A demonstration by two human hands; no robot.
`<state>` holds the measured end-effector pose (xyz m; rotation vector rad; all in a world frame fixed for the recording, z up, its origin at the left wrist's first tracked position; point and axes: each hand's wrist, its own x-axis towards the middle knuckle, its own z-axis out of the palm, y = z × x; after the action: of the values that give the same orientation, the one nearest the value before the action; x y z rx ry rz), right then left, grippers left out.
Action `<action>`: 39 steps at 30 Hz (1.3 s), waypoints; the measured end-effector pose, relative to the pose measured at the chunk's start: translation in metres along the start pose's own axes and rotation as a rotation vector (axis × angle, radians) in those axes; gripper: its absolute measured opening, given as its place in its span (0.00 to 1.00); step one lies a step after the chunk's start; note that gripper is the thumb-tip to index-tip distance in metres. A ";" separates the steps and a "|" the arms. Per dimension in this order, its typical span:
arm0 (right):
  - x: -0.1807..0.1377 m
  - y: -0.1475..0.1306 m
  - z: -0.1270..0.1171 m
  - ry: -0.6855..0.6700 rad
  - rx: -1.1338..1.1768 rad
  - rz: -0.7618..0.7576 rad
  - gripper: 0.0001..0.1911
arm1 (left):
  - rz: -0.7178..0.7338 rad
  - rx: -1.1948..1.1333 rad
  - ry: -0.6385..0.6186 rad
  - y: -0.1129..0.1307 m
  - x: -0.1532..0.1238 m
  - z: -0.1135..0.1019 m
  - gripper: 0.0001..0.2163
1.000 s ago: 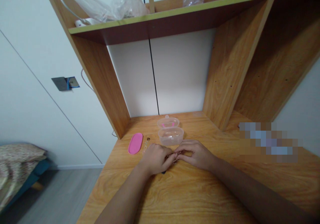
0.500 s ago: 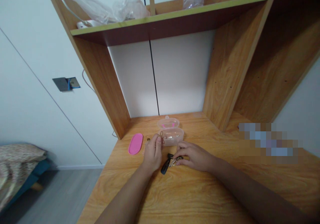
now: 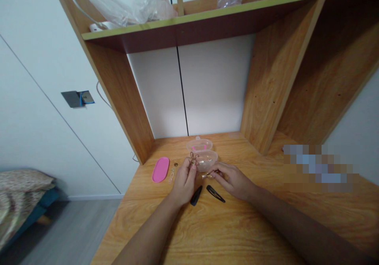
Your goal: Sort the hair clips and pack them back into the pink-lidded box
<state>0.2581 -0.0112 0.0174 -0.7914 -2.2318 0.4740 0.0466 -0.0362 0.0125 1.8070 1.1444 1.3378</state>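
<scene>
My left hand point(image 3: 184, 181) pinches a brown looped hair accessory point(image 3: 194, 157), bow- or flower-shaped, in front of the clear oval case point(image 3: 209, 163). That case stands open with its lid tipped back. Between the fingertips of my right hand point(image 3: 232, 180) is a shiny gold hair clip point(image 3: 209, 175), held just above the table. Below the hands lie two black snap hair clips, one on the left point(image 3: 196, 196) and one on the right point(image 3: 216, 194). Left of my left hand are a small dark ring point(image 3: 175, 164) and a few small pale pieces point(image 3: 171, 175).
A pink oval tray or lid point(image 3: 160, 170) lies on the wooden desk point(image 3: 237, 233) at the left. Wooden side panels and a shelf point(image 3: 189, 30) with plastic bags point(image 3: 142, 12) surround the back. A blurred patch covers something at the right.
My right hand has lifted the gold clip from the black clips, and both black clips now show separately on the table. My left hand has shifted slightly right with the brown accessory.
</scene>
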 end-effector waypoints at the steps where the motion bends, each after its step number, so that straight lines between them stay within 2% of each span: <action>1: 0.000 0.001 0.000 0.031 0.024 0.021 0.09 | 0.011 -0.005 -0.020 0.001 0.000 0.000 0.13; 6: 0.001 0.003 0.001 0.115 0.262 0.157 0.11 | 0.097 -0.038 -0.079 0.008 0.003 0.002 0.13; 9: 0.001 0.003 0.003 0.105 0.404 0.212 0.12 | 0.172 -0.045 -0.055 0.012 0.006 0.001 0.11; 11: 0.001 0.004 0.003 0.130 0.421 0.214 0.12 | 0.189 -0.033 -0.035 0.012 0.007 0.000 0.10; 16: 0.001 0.008 0.004 0.157 0.358 0.208 0.10 | 0.084 -0.056 -0.034 0.003 0.006 0.003 0.11; 21: 0.003 0.008 0.002 0.152 0.376 0.187 0.09 | -0.061 -0.184 -0.099 -0.001 0.003 0.009 0.14; 27: 0.006 0.007 -0.001 0.179 0.404 0.153 0.08 | -0.072 -0.300 -0.153 0.001 0.004 0.011 0.14; 31: 0.007 0.007 0.000 0.151 0.491 0.138 0.09 | -0.070 -0.321 -0.165 0.000 0.003 0.011 0.12; 36: 0.006 0.008 0.002 0.136 0.643 0.213 0.11 | -0.058 -0.296 -0.151 -0.003 0.003 0.012 0.11; 39: 0.006 0.008 0.001 0.173 0.710 0.236 0.12 | -0.060 -0.291 -0.142 -0.004 0.004 0.012 0.13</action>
<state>0.2572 -0.0012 0.0151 -0.6705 -1.6347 1.1778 0.0573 -0.0307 0.0072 1.6157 0.8721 1.2478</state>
